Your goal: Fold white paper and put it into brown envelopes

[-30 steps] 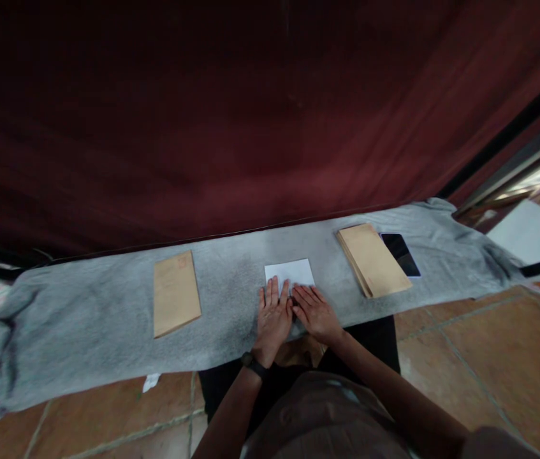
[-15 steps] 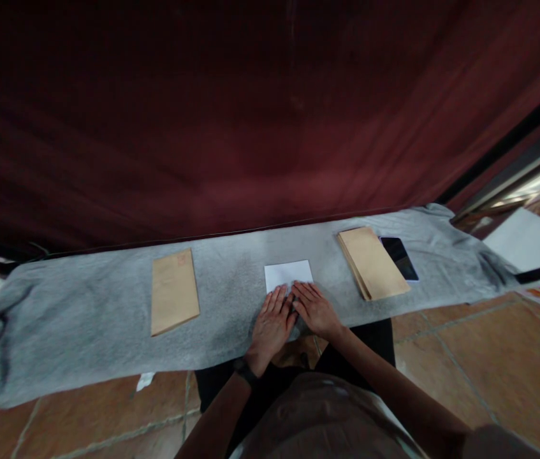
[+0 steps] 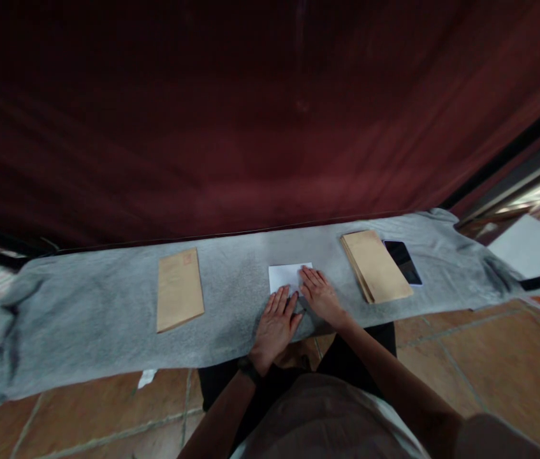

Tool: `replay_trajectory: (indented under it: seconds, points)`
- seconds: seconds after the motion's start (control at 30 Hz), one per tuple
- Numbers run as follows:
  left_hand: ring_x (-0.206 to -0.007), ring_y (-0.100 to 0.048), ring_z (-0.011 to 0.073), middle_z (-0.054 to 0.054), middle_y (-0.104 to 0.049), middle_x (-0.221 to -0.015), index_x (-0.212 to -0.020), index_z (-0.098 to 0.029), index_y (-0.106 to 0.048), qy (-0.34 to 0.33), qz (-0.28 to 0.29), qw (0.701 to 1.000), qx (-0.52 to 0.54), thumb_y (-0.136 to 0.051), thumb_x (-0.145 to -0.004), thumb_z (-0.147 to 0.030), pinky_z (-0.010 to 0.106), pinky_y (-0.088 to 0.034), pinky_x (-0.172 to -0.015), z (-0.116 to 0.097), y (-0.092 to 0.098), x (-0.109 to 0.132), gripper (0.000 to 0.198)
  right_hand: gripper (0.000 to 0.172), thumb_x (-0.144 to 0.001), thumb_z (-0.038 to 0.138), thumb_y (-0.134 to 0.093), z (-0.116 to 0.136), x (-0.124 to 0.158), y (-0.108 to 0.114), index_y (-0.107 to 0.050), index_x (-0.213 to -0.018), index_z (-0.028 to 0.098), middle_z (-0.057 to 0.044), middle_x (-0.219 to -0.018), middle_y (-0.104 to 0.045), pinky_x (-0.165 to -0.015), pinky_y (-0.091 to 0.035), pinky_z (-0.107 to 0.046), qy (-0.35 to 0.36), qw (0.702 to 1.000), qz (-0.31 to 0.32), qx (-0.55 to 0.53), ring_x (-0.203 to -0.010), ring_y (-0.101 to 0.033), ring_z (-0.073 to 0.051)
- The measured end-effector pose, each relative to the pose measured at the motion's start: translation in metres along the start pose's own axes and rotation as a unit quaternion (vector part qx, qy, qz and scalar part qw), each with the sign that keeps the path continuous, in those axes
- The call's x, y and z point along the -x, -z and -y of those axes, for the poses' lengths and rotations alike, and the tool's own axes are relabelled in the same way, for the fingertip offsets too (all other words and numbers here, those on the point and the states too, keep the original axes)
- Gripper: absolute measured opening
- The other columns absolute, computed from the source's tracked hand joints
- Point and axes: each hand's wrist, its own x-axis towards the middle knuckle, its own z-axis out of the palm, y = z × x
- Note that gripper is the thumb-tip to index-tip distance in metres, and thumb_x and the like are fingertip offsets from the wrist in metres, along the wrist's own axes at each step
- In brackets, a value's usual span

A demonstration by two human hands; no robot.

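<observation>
A white folded sheet of paper [image 3: 285, 276] lies on the grey cloth [image 3: 97, 319] in front of me. My left hand [image 3: 277, 322] rests flat on the sheet's near part, fingers stretched out. My right hand [image 3: 320, 295] lies flat on the sheet's right side, fingers extended toward its far edge. Neither hand holds anything. A single brown envelope [image 3: 178, 289] lies to the left. A stack of brown envelopes [image 3: 375, 265] sits to the right.
A dark phone [image 3: 404, 261] lies beside the envelope stack. A dark red curtain [image 3: 250, 115] hangs behind the cloth. Tiled floor [image 3: 489, 344] is on my side, with a small white scrap [image 3: 145, 378] on it. A white sheet [image 3: 528, 245] is at the far right.
My right hand has slid forward over the white paper toward its far right corner. My left hand has drawn back slightly toward me.
</observation>
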Motion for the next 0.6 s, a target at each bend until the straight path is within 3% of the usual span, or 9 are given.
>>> replay_trajectory:
  seconds: [0.33, 0.47, 0.6]
  points:
    - [-0.152, -0.031, 0.0247, 0.011, -0.037, -0.162, -0.151, -0.02, -0.046, 0.009, 0.004, 1.0, 0.012, -0.042, -0.104, -0.042, 0.045, -0.03, -0.125, -0.002, 0.0, 0.0, 0.052, 0.049, -0.106, 0.03, -0.04, -0.002, 0.059, 0.011, -0.044, -0.153, 0.015, -0.011, -0.156, -0.046, -0.122, -0.031, -0.049, 0.031, 0.999, 0.0, 0.013, -0.144, -0.045, -0.026]
    - [-0.15, -0.035, 0.0246, 0.012, -0.043, -0.159, -0.149, -0.017, -0.049, 0.034, 0.011, 0.999, 0.022, -0.036, -0.106, -0.038, 0.046, -0.031, -0.124, -0.01, 0.0, -0.008, 0.049, 0.048, -0.105, 0.028, -0.04, -0.001, 0.064, 0.014, -0.047, -0.151, 0.016, -0.011, -0.155, -0.049, -0.122, -0.032, -0.049, 0.031, 0.999, 0.002, 0.007, -0.142, -0.048, -0.025]
    - [-0.149, -0.036, 0.022, 0.01, -0.046, -0.158, -0.149, -0.014, -0.048, 0.001, 0.024, 0.999, 0.047, -0.029, -0.107, -0.035, 0.045, -0.03, -0.124, -0.024, -0.005, -0.029, 0.05, 0.047, -0.104, 0.022, -0.039, 0.0, 0.062, 0.014, -0.048, -0.15, 0.016, -0.011, -0.152, -0.052, -0.123, -0.032, -0.049, 0.031, 0.999, -0.006, 0.004, -0.142, -0.048, -0.025]
